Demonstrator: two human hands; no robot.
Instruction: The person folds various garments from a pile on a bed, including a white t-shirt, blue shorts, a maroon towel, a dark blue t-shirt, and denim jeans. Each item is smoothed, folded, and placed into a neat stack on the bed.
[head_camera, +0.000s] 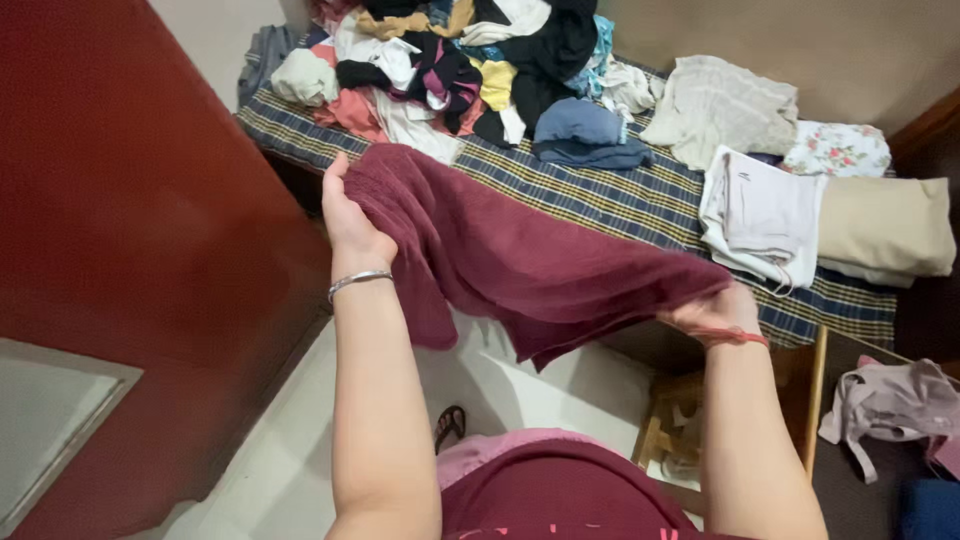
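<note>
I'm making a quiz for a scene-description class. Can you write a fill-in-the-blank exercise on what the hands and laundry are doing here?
1. Both hands hold a ____ towel stretched between them.
2. The left hand wears a ____ bangle on its wrist.
3. The checked cloth lies under a ____ of unsorted clothes.
4. The folded items lie nearer the ____ hand.

Missing words: maroon; silver; pile; right

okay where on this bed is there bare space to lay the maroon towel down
The clearest bare strip of the blue checked bedcover runs along the near edge, between the tangled heap of mixed clothes and the folded white garments. The left hand and right hand hold the maroon terry towel over it. Heap and folded stacks are crowded.
</note>
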